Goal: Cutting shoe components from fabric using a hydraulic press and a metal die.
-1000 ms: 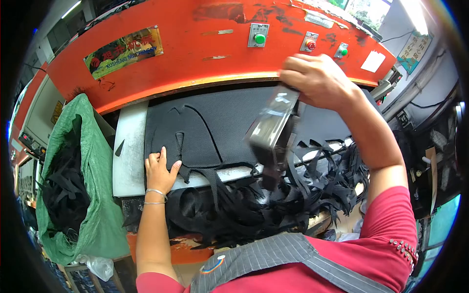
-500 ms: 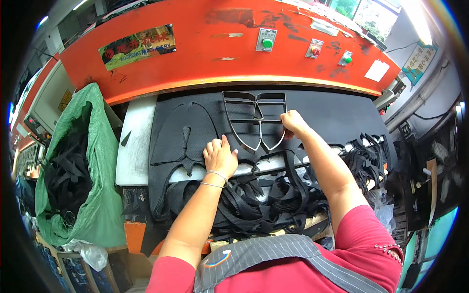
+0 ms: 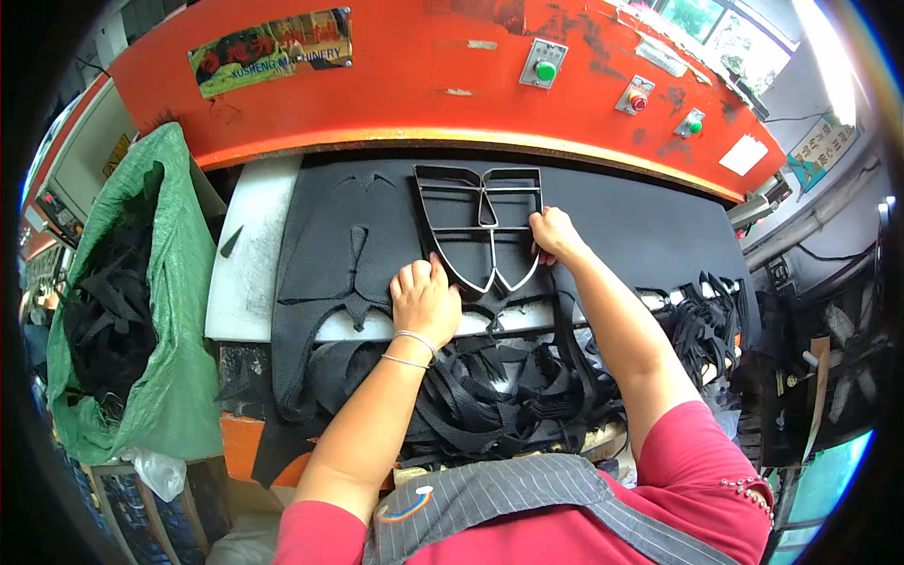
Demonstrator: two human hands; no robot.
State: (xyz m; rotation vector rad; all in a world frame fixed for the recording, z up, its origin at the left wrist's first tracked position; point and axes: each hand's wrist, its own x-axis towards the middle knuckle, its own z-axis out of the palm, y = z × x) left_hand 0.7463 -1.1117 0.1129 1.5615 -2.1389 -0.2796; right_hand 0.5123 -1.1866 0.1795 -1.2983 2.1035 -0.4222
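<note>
A shield-shaped metal cutting die (image 3: 488, 227) with inner crossbars rests on a black fabric sheet (image 3: 631, 226) on the press bed. My right hand (image 3: 557, 235) grips the die's right wall, its fingers partly hidden inside. My left hand (image 3: 424, 299) lies on the sheet with fingers extended, the index fingertip at or very near the die's lower left wall. Left of the die, the sheet bears cut lines and a narrow slit. Tangled black offcut strips (image 3: 490, 377) hang over the near edge below both hands.
Beyond the bed stands the orange press beam (image 3: 405, 94) with green and red push buttons. A green sack (image 3: 184, 377) of black scraps is at left, beside a white board (image 3: 247, 245). More black strips (image 3: 702, 325) bunch at right.
The view has shifted, so the bed sits a little further left. My left index fingertip is closer to the die's wall. My right hand keeps its hold on the die.
</note>
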